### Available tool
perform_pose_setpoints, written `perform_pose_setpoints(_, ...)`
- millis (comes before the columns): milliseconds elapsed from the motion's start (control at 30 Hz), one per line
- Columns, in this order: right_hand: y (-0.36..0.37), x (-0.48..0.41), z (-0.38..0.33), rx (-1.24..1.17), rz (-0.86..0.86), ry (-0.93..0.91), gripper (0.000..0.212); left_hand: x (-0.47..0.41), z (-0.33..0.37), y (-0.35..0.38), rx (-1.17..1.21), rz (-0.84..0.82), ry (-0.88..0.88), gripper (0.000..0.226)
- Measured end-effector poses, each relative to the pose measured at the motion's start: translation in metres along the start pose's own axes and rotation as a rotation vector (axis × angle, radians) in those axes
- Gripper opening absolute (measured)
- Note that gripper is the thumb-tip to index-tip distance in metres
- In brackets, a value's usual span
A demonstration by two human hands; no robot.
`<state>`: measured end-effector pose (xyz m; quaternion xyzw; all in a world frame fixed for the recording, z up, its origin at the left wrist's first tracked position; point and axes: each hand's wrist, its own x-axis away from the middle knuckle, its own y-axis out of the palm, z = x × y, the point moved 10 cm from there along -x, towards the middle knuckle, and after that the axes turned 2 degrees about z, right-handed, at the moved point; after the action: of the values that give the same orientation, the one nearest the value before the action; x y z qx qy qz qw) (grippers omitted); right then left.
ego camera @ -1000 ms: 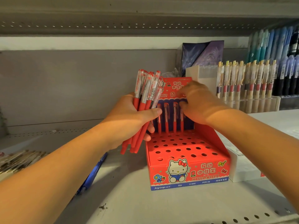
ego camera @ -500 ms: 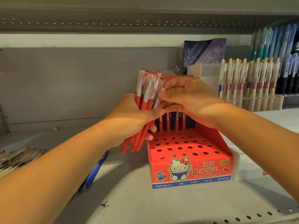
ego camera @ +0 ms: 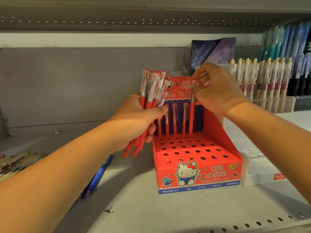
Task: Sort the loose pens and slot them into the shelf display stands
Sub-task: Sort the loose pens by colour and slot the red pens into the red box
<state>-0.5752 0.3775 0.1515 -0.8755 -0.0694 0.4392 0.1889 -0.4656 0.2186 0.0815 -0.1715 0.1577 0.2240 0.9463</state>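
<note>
Head view: right hand (ego camera: 217,91) pinches one red plastic pen (ego camera: 191,115) by its clear cap, tip at the back row of the red perforated cardboard display stand (ego camera: 198,175). Best held vertical and pressed straight down. Left hand (ego camera: 134,121) grips a red-pen bundle (ego camera: 152,88) in curled fingers.

The left hand (ego camera: 134,118) and right hand (ego camera: 217,91) are bare, and so are the left forearm (ego camera: 67,165) and right forearm (ego camera: 269,132), uncovered for as much of them as shows. The left thumb (ego camera: 159,109) has a short, plain nail. A band of warmer light crosses each wrist, while the forearms nearer the camera lie in softer shade.
</note>
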Motion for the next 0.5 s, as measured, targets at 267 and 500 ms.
perform_pose_setpoints(267, 0.0052, 0.0028, -0.0031, 0.299, -0.029, -0.119, 0.021, 0.0005, -0.0002, 0.0008, -0.015, -0.024, 0.006, 0.021)
perform_pose_setpoints(500, 0.0059, 0.0025, 0.0010, 0.332, -0.082, -0.066, 0.021, 0.0021, 0.0025, 0.0024, 0.010, -0.033, 0.005, 0.022)
